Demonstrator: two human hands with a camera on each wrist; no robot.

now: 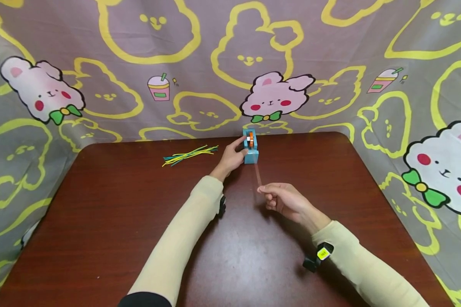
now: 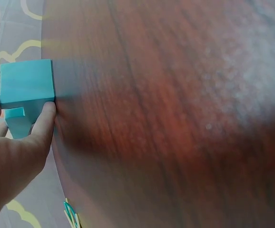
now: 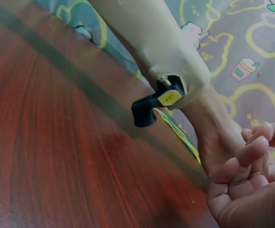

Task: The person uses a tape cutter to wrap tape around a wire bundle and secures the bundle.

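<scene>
Between thumb and fingers of the left hand (image 1: pixel 231 159), gripped at its side, is a blue tape dispenser (image 1: pixel 251 157) with an orange roll (image 1: pixel 251 139). Closer to the wearer, the right hand (image 1: pixel 288 200) pinches a see-through tape strip (image 1: pixel 258 175) stretching from it, other fingers curled. Left of the left fingers, thin yellow and green strands (image 1: pixel 188 156) lie on the brown table (image 1: pixel 119 213).

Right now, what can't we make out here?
- Head: exact count of the yellow and teal strips; overlapping, too small.
- Left wrist: most of those strips; cut off by the bottom edge.
- Left wrist: orange roll; mostly hidden by the blue dispenser.
- Right wrist: how the left hand grips the dispenser; the right hand blocks it.
</scene>
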